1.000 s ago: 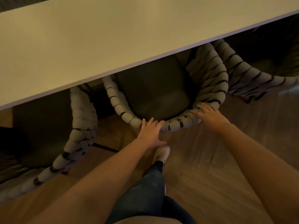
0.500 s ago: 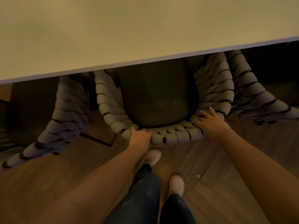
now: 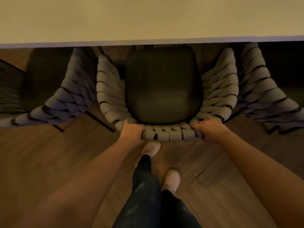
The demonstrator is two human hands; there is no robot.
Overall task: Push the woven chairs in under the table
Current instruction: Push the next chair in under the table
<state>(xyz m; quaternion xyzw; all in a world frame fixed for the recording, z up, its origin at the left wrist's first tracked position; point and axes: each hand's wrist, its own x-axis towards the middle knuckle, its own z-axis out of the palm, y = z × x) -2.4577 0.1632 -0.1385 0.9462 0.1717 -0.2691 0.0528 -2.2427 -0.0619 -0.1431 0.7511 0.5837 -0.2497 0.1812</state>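
Hands wrap the middle woven chair's [image 3: 164,96] back rail: left hand [image 3: 131,131] and right hand [image 3: 209,129] near opposite corners, likely for a straight push. Seat front sits under the table [image 3: 148,18]; backrest remains outside.

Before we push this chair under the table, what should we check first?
1. Grip of the left hand on the middle chair back rim: ok.
2. Grip of the right hand on the same rim: ok.
3. Chair square to the table edge: ok.
4. Room beside the left chair and the right chair: cannot tell, they sit very close.
5. The front shoe clear of the chair: cannot tell, it sits right by the rim.
6. Space under the table: cannot tell, hidden.
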